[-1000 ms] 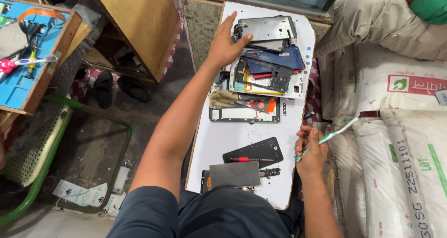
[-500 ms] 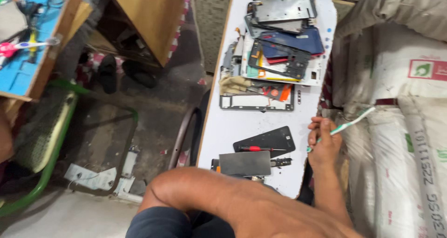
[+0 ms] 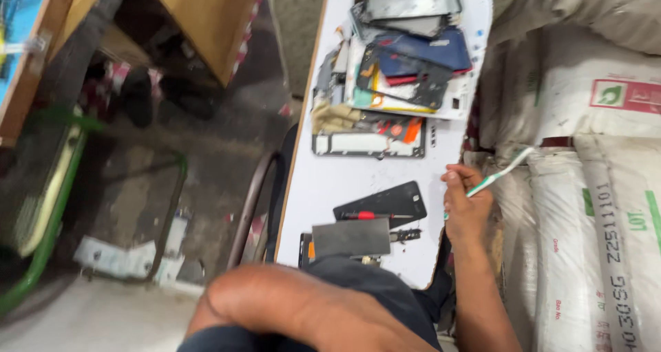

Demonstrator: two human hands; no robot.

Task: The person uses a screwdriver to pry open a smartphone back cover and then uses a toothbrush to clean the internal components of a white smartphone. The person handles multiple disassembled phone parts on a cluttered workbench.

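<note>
My right hand [image 3: 467, 204] rests at the right edge of a narrow white board [image 3: 344, 187] and grips a green-and-white toothbrush [image 3: 501, 173], bristles pointing right over the sacks. Just left of that hand lies a black phone panel [image 3: 382, 202] with a red screwdriver [image 3: 365, 215] on it. A grey metal plate [image 3: 351, 238] sits nearer to me. At the board's far end there is a pile of phone backs, frames and screens [image 3: 399, 70]. My left arm is folded low in view, and its hand is hidden.
White woven sacks [image 3: 592, 207] are stacked along the right of the board. On the left are a bare floor, a green metal frame [image 3: 48, 221], a wooden cabinet [image 3: 200, 15] and dark shoes [image 3: 138, 94].
My left arm has pulled back from the pile at the board's far end and folded in close to me, its hand now out of view. The right hand still holds the toothbrush.
</note>
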